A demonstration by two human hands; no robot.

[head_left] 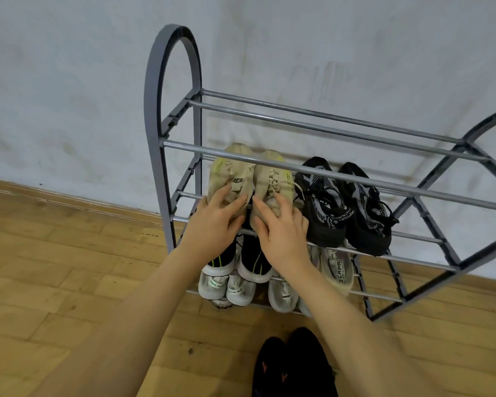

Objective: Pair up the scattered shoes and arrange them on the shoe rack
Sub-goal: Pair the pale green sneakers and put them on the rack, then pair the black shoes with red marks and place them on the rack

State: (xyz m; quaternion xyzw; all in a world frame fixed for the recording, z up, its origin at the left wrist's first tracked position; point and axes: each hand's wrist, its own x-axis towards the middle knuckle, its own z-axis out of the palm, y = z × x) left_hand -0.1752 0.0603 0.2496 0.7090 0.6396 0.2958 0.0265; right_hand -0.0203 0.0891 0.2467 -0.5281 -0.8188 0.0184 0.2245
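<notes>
Both hands were on the beige pair, middle tier of the rack, left end. My left hand lay over the heel half of the left beige shoe, fingers spread and curled lightly onto its upper. My right hand did likewise on the right beige shoe. I judged both a loose hold rather than a firm grip.

Key relation: each shoe's long axis ran straight away from me, toes under the front top bar toward the wall, heels under my palms. The two lay parallel, sides touching or nearly so. Any further seating would therefore be a push forward along that axis, one hand per shoe.

The black pair sat just to the right on the same tier. The bottom tier held white shoes. Judgement: this pair was nearly placed.
</notes>
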